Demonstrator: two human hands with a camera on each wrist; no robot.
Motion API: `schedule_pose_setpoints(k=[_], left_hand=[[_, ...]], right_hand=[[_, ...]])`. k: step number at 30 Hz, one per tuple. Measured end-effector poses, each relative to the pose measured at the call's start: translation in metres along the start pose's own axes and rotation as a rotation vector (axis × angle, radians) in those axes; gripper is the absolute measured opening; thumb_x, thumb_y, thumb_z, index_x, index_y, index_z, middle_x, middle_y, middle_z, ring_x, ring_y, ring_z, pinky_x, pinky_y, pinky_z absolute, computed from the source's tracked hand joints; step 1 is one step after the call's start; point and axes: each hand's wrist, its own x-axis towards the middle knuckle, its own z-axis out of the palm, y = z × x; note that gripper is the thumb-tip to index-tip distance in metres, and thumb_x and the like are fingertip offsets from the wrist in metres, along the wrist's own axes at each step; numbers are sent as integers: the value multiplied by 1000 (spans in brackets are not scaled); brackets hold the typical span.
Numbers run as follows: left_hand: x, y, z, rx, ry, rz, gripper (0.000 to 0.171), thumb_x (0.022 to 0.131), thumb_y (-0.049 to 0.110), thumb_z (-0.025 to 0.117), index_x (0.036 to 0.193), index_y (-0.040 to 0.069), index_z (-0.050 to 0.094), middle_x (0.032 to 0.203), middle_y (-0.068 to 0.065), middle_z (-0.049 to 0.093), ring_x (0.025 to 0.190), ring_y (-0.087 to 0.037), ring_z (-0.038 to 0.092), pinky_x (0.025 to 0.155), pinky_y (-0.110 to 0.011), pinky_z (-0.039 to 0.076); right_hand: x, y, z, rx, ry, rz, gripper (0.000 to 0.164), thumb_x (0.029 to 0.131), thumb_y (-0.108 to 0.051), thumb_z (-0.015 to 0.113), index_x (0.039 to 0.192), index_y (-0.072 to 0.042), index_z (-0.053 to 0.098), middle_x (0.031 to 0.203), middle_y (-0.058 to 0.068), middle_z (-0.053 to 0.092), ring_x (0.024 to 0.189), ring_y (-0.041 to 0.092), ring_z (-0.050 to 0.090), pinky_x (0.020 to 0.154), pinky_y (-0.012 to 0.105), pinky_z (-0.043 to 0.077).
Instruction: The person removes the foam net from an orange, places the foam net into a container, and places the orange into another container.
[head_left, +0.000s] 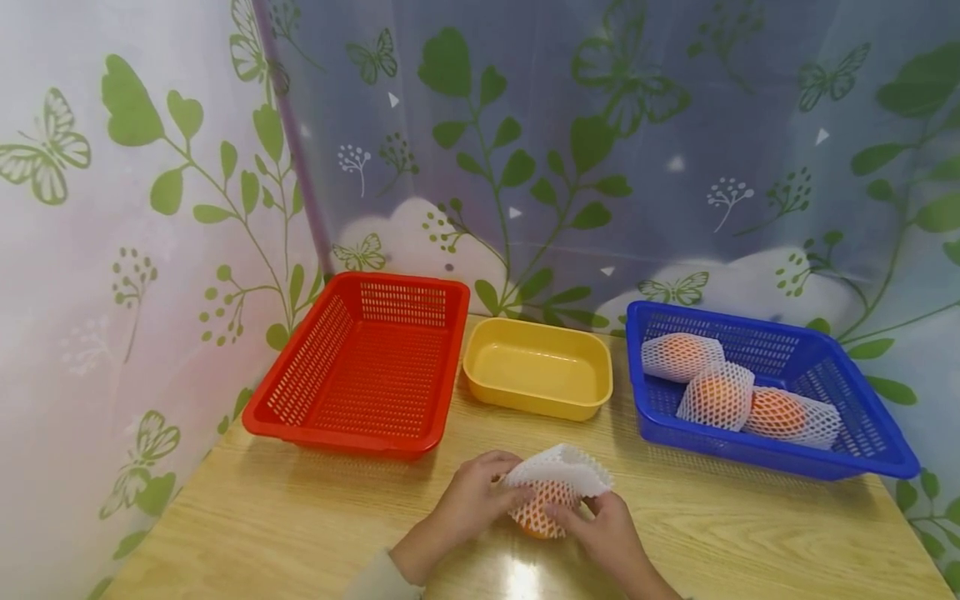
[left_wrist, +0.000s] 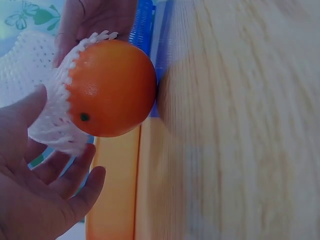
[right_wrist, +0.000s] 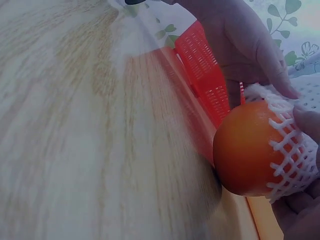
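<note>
Hands (head_left: 472,498) (head_left: 606,533) round orange (left_wrist: 115,85), tray (head_left: 525,400) seemingly apart

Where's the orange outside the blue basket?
Head view: the orange is low, just right of centre, partly inside a foam net between left hand and right hand, nearer the camera than the yellow tray.

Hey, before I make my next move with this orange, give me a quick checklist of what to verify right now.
1. Left hand on the foam net: ok, it holds it.
2. Right hand on the foam net: ok, thumb in front.
3. Netting either fully on or fully off the orange: not ok, part of the peel is bare.
4. Peel unblemished all over: cannot tell, netting hides part.
5. Blue basket upright: ok, three netted fruits inside.
</note>
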Motion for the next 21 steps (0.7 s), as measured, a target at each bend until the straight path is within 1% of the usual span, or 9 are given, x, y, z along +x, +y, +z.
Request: schedule_pose_setpoints(k=[3,5,9,11,14,18,21], left_hand=[[0,0,0,9,-23,29,38,86,38,72,114,13,69,118,-1,65,110,-17,60,94,-37,50],[-1,-1,0,13,-51,41,44,85,40,73,119,13,66,120,-1,64,111,-17,59,95,-37,49],[-1,0,0,-8,-103,43,54,82,42,75,126,15,62,124,0,62,112,-14,57,98,-36,47],[-2,0,1,-19,-119,40,55,81,42,76,128,16,61,125,1,61,111,-12,57,97,-34,47],[-2,2,1,-18,-125,47,56,80,40,78,128,16,61,125,2,61,110,-11,57,96,-32,47],[-2,3,1,-6,-129,68,54,80,39,79,126,16,62,124,2,62,111,-11,57,97,-32,46],[-3,3,0,3,-133,80,54,81,39,78,127,16,62,124,3,62,112,-11,57,98,-33,46]], right_hand=[[1,-1,0,-16,15,-8,35,80,-2,78,113,2,66,111,9,69,107,3,60,95,21,46],[1,-2,0,-27,30,10,32,80,-4,78,110,0,68,109,7,70,105,3,61,93,21,47],[3,-3,1,-26,60,36,27,80,-6,79,105,-2,70,103,3,72,101,4,63,91,23,49],[3,-3,2,-22,73,32,25,80,-6,78,104,-1,70,101,3,72,98,4,63,89,23,50],[3,-2,3,-35,99,-7,23,81,-3,77,103,-1,70,99,1,72,95,3,64,86,22,51],[4,-2,4,-45,159,-32,22,80,-2,77,101,0,72,94,-7,72,90,2,65,80,20,53],[5,-3,5,-23,174,-33,20,80,0,77,99,1,72,91,-9,71,88,5,66,79,20,54]])
